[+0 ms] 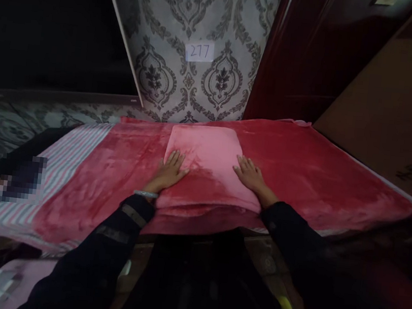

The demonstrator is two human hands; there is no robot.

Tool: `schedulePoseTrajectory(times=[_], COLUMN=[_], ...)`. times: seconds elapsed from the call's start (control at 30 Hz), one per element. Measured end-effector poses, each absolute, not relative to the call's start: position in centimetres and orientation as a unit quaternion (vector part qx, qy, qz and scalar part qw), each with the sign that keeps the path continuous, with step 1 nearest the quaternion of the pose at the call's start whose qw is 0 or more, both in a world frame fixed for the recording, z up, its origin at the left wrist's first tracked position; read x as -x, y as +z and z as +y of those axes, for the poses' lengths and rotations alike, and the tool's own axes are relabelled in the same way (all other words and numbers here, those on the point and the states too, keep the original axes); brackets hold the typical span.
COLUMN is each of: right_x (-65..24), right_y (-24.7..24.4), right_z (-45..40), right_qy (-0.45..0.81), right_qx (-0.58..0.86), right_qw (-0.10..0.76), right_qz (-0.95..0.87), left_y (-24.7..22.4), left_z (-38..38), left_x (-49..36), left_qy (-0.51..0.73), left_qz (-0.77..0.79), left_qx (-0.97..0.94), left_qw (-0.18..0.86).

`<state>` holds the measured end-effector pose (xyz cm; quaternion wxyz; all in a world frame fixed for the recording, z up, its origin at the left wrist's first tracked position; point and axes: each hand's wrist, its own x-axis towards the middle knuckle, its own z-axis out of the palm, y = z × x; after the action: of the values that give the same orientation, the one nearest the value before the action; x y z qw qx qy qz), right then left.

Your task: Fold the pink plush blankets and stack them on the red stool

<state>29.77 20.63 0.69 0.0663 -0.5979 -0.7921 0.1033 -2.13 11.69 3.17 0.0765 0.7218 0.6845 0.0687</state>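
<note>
A folded pink and red plush cloth [210, 147] lies in the middle of a larger red plush cover [293, 169]. My left hand [169, 171] rests flat on the folded cloth's left edge, its fingers spread and a pale bracelet at the wrist. On the opposite edge, my right hand [252, 174] lies palm down with fingers apart. Neither hand grips anything. The near side of the folded cloth shows stacked layers, and its top is mostly smooth.
Striped fabric [75, 154] extends at the left, with a blurred dark item on it. Behind are a dark screen [56, 28], patterned wallpaper and a paper marked 277 [199, 51]. A large cardboard box [394, 101] stands at the right.
</note>
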Motion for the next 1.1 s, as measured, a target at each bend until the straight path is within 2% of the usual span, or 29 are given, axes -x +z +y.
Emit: schedulePoseTrajectory(times=[0.13, 0.23, 0.37, 0.47, 0.57, 0.8, 1.1], right_x=[-33.3, -32.7, -26.6, -22.2, -21.0, -25.3, -32.7], right_y=[0.8, 2.4, 4.5, 4.4, 2.9, 0.3, -3.3], right_z=[20.4, 18.8, 13.9, 9.9, 7.8, 8.2, 7.7], right_qy=[0.151, 0.151, 0.074, 0.052, 0.020, -0.024, -0.013], right_qx=[0.592, 0.604, 0.496, 0.432, 0.430, 0.489, 0.567], right_qw=[0.047, 0.099, 0.175, 0.151, 0.136, 0.165, 0.216], right_qz=[-0.791, -0.777, -0.847, -0.888, -0.892, -0.856, -0.795], left_y=[2.5, 3.2, 5.1, 5.0, 3.7, 2.3, 0.3], left_z=[10.2, 9.1, 7.2, 5.4, 3.9, 2.5, -0.7], left_x=[5.4, 5.9, 0.8, -4.7, -7.5, -5.7, -1.9], left_qy=[0.100, 0.134, 0.182, 0.141, 0.090, 0.088, 0.157], left_qz=[0.677, 0.689, 0.669, 0.640, 0.648, 0.657, 0.692], left_qx=[-0.721, -0.706, -0.720, -0.755, -0.754, -0.746, -0.701], left_qw=[0.109, 0.097, 0.010, -0.030, -0.049, -0.074, -0.078])
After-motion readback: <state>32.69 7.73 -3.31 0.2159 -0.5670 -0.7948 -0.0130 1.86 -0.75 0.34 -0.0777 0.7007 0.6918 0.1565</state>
